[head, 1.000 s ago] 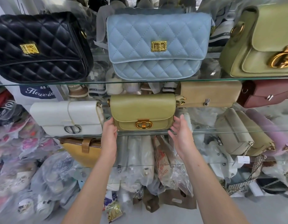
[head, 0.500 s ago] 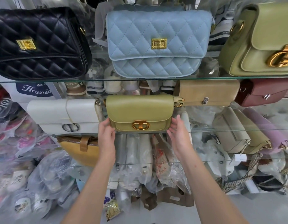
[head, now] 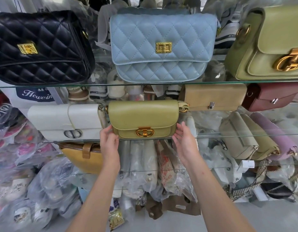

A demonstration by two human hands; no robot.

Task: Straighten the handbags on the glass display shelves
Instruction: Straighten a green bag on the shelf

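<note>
On mid glass shelf (head: 211,136), L hand (head: 109,144) & R hand (head: 184,144) fingers (head: 106,130) grip olive bag (head: 143,114) ends, sign (head: 36,96) behind prob. "Hewein"

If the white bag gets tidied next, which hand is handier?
Left, probably: the left hand holds the green bag right beside the white bag; the right hand is past the green bag.
</note>
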